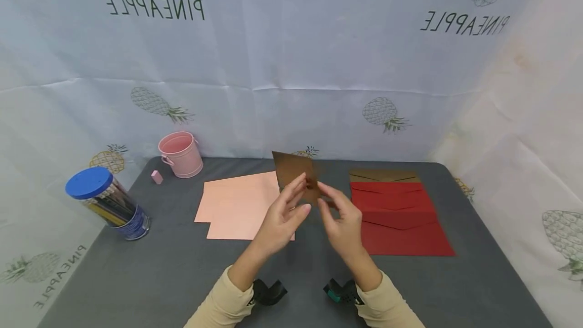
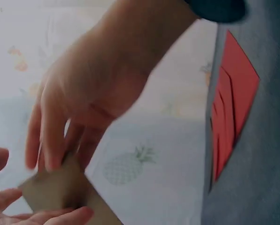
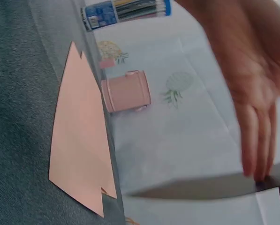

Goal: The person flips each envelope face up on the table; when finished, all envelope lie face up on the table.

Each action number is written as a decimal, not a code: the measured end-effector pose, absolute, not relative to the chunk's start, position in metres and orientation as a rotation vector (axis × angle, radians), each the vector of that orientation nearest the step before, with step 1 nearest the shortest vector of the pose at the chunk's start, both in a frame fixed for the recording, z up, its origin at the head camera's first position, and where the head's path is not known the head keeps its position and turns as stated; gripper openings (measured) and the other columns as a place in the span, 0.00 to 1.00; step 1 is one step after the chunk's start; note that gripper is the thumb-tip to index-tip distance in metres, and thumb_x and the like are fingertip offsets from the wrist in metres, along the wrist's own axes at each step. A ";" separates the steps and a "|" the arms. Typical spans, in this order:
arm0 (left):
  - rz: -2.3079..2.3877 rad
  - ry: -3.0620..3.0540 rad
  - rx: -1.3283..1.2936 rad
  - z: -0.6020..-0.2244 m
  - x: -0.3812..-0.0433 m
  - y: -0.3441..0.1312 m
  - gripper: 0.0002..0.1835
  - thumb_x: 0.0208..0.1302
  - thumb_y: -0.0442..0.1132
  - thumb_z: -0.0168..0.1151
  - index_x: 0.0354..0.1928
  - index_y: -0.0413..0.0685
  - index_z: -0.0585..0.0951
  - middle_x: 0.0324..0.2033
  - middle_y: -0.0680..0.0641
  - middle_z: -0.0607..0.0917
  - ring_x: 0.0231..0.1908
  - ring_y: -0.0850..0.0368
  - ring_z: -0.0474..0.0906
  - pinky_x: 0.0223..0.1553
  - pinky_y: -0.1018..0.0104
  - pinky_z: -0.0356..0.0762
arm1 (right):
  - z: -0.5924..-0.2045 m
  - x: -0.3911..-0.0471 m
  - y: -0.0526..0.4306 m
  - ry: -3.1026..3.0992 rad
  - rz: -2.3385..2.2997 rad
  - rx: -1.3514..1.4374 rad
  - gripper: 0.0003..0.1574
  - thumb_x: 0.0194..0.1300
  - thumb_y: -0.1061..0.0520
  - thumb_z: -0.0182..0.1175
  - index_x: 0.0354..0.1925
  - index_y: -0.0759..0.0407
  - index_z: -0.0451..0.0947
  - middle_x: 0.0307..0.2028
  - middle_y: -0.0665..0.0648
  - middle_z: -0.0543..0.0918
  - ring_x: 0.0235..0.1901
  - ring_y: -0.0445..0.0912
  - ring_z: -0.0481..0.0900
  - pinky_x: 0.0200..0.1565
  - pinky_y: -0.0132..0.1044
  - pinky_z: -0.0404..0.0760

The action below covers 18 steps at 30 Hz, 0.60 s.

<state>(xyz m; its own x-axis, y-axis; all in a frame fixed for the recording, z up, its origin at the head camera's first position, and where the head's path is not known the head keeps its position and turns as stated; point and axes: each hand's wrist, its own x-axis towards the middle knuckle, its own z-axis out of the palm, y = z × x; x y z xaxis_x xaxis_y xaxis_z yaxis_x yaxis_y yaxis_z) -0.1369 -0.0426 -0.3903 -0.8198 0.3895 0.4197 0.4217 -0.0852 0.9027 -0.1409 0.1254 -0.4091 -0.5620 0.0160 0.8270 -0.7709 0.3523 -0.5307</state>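
Note:
In the head view, a brown envelope (image 1: 288, 166) is held up tilted above the middle of the table, between both hands. My right hand (image 1: 342, 222) pinches it near its right edge. My left hand (image 1: 281, 219) has its fingers extended against the envelope's face, with the thumb apart. In the left wrist view, the right hand (image 2: 93, 89) reaches down to the envelope (image 2: 46, 190), and left fingers (image 2: 71, 216) lie across its lower part. The right wrist view shows the envelope (image 3: 200, 187) nearly edge-on, with the left hand (image 3: 252, 89) above it.
Peach sheets (image 1: 241, 206) lie left of centre. Red envelopes (image 1: 401, 234) overlap on the right, with another brown envelope (image 1: 384, 173) behind. A pink bucket (image 1: 183, 158), a pink eraser-like block (image 1: 157, 176) and a blue-lidded jar of pencils (image 1: 114, 206) stand at the left on the grey table (image 1: 168, 277).

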 end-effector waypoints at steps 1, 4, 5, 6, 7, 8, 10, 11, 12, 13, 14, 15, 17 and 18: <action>-2.100 -2.080 -0.954 -0.388 -0.135 -0.038 0.33 0.71 0.34 0.51 0.74 0.51 0.52 0.71 0.41 0.56 0.70 0.44 0.56 0.62 0.52 0.67 | -0.409 -0.140 0.123 -1.836 1.211 0.715 0.22 0.58 0.72 0.60 0.53 0.70 0.77 0.46 0.66 0.83 0.43 0.49 0.82 0.42 0.28 0.81; -2.108 -1.989 -0.932 -0.386 -0.131 -0.031 0.35 0.70 0.31 0.50 0.74 0.54 0.49 0.71 0.38 0.57 0.68 0.41 0.59 0.60 0.54 0.70 | -0.409 -0.139 0.118 -1.829 1.099 0.840 0.19 0.65 0.64 0.58 0.54 0.70 0.76 0.49 0.64 0.82 0.45 0.51 0.82 0.48 0.30 0.79; -2.113 -1.971 -0.907 -0.386 -0.131 -0.032 0.36 0.70 0.30 0.50 0.75 0.55 0.49 0.70 0.36 0.59 0.66 0.40 0.62 0.59 0.55 0.71 | -0.409 -0.139 0.117 -1.836 1.086 0.867 0.19 0.67 0.62 0.57 0.54 0.69 0.76 0.50 0.64 0.82 0.47 0.51 0.81 0.50 0.30 0.78; -2.116 -1.956 -0.887 -0.387 -0.131 -0.033 0.37 0.69 0.30 0.51 0.75 0.55 0.49 0.68 0.35 0.61 0.65 0.39 0.64 0.58 0.56 0.72 | -0.409 -0.139 0.116 -1.842 1.079 0.892 0.19 0.67 0.61 0.57 0.54 0.69 0.76 0.50 0.63 0.82 0.49 0.52 0.80 0.53 0.31 0.77; -2.117 -1.946 -0.868 -0.387 -0.131 -0.034 0.37 0.69 0.29 0.51 0.75 0.55 0.49 0.66 0.33 0.63 0.63 0.39 0.67 0.56 0.57 0.74 | -0.409 -0.139 0.116 -1.855 1.080 0.916 0.20 0.66 0.62 0.58 0.54 0.69 0.76 0.51 0.63 0.82 0.51 0.52 0.79 0.56 0.31 0.75; -2.118 -1.947 -0.843 -0.388 -0.131 -0.035 0.37 0.69 0.29 0.52 0.74 0.55 0.50 0.65 0.33 0.65 0.61 0.40 0.70 0.54 0.58 0.76 | -0.410 -0.140 0.116 -1.872 1.084 0.941 0.21 0.64 0.63 0.60 0.54 0.69 0.76 0.51 0.63 0.81 0.52 0.52 0.78 0.57 0.31 0.74; -2.123 -1.963 -0.794 -0.390 -0.133 -0.039 0.37 0.68 0.30 0.54 0.74 0.54 0.52 0.62 0.32 0.68 0.57 0.41 0.75 0.50 0.60 0.79 | -0.412 -0.141 0.117 -1.909 1.091 0.988 0.24 0.59 0.67 0.63 0.55 0.68 0.75 0.52 0.63 0.81 0.53 0.53 0.78 0.59 0.32 0.73; -2.120 -1.980 -0.768 -0.392 -0.135 -0.040 0.35 0.68 0.31 0.54 0.73 0.54 0.54 0.61 0.32 0.68 0.55 0.41 0.77 0.49 0.60 0.80 | -0.414 -0.142 0.119 -1.935 1.101 1.007 0.26 0.57 0.69 0.64 0.56 0.68 0.75 0.52 0.63 0.81 0.53 0.53 0.77 0.58 0.32 0.74; -2.124 -1.996 -0.748 -0.393 -0.137 -0.043 0.34 0.68 0.31 0.54 0.73 0.53 0.56 0.59 0.32 0.70 0.53 0.41 0.78 0.47 0.60 0.81 | -0.415 -0.144 0.121 -1.959 1.113 1.023 0.29 0.55 0.70 0.64 0.56 0.67 0.74 0.52 0.63 0.81 0.53 0.53 0.78 0.58 0.32 0.74; -2.127 -2.016 -0.724 -0.395 -0.139 -0.045 0.33 0.67 0.31 0.54 0.72 0.52 0.58 0.58 0.32 0.70 0.51 0.41 0.79 0.45 0.61 0.82 | -0.416 -0.145 0.123 -1.986 1.130 1.032 0.30 0.54 0.71 0.65 0.57 0.67 0.74 0.53 0.63 0.80 0.53 0.52 0.78 0.56 0.32 0.75; -2.130 -2.043 -0.695 -0.396 -0.142 -0.047 0.32 0.67 0.30 0.54 0.71 0.52 0.59 0.57 0.32 0.71 0.50 0.41 0.80 0.43 0.61 0.82 | -0.417 -0.147 0.126 -2.010 1.145 1.030 0.31 0.53 0.71 0.65 0.57 0.66 0.74 0.53 0.62 0.80 0.53 0.51 0.78 0.55 0.32 0.76; -2.136 -2.067 -0.671 -0.397 -0.144 -0.049 0.31 0.67 0.30 0.54 0.71 0.51 0.60 0.56 0.32 0.71 0.48 0.40 0.81 0.42 0.61 0.83 | -0.418 -0.148 0.130 -2.032 1.161 1.015 0.31 0.54 0.71 0.64 0.58 0.65 0.74 0.53 0.62 0.80 0.53 0.50 0.78 0.55 0.31 0.76; -2.155 -2.109 -0.624 -0.400 -0.149 -0.053 0.30 0.67 0.27 0.52 0.70 0.51 0.62 0.54 0.32 0.72 0.46 0.40 0.82 0.39 0.61 0.84 | -0.418 -0.152 0.139 -2.054 1.218 0.943 0.30 0.54 0.72 0.63 0.57 0.65 0.74 0.53 0.62 0.80 0.53 0.47 0.78 0.54 0.30 0.76; -2.177 -2.117 -0.610 -0.402 -0.151 -0.055 0.30 0.67 0.26 0.52 0.70 0.50 0.62 0.53 0.32 0.73 0.46 0.39 0.82 0.38 0.60 0.84 | -0.418 -0.155 0.144 -2.048 1.252 0.888 0.30 0.54 0.73 0.63 0.57 0.66 0.74 0.53 0.63 0.80 0.53 0.47 0.78 0.54 0.28 0.75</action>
